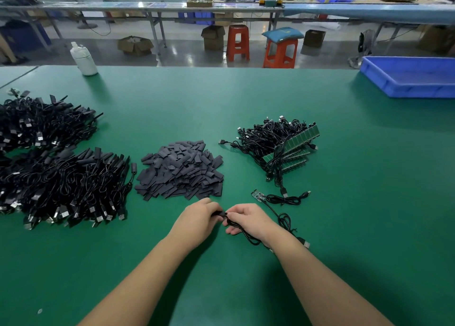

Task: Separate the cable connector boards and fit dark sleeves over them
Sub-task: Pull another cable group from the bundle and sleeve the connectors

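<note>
Just below the sleeve pile [181, 169] on the green table [344, 227], both hands meet: left hand [199, 218] pinching a dark sleeve [219, 213], right hand [248, 218] curled round the black cable [246, 234]. Unseparated connector boards [295, 145] lie up right, one loose board [258, 194] nearer.

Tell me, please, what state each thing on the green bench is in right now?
Left hand: pinching a dark sleeve.
Right hand: holding a black cable.
Sleeve pile: loose heap.
Joined boards: unseparated, cables tangled.
Single board: separated, bare.
Left cable heaps: sleeved.
Blue bin: inside hidden.
</note>
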Demonstrator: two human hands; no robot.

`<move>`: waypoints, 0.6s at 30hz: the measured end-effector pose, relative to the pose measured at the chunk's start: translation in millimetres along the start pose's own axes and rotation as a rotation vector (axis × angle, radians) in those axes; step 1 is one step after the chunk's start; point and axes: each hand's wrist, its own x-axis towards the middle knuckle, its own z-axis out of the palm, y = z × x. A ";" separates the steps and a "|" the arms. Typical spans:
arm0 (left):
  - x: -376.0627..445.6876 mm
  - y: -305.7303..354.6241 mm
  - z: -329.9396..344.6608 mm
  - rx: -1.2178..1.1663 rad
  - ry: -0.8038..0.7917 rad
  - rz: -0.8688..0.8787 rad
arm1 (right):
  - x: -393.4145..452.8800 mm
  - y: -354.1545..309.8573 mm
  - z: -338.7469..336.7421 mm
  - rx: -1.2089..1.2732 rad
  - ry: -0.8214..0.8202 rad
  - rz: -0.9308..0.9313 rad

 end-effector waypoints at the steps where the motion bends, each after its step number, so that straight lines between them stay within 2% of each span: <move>1: -1.0 -0.4 0.2 0.002 -0.010 0.012 | -0.3 0.1 0.1 -0.003 0.000 -0.004; 6: -3.1 -0.7 2.1 0.038 -0.044 0.049 | -2.7 -1.2 -0.7 -0.033 -0.001 -0.010; 11: 1.4 3.2 3.9 0.193 -0.087 0.069 | -3.4 -3.2 -1.2 -0.047 0.000 -0.006; 15: 3.9 3.6 7.8 0.168 -0.031 0.101 | -5.6 -4.6 0.7 -0.027 0.009 -0.020; 18: 4.4 6.2 11.5 0.025 0.077 0.095 | -7.1 -4.0 0.3 0.001 0.012 -0.038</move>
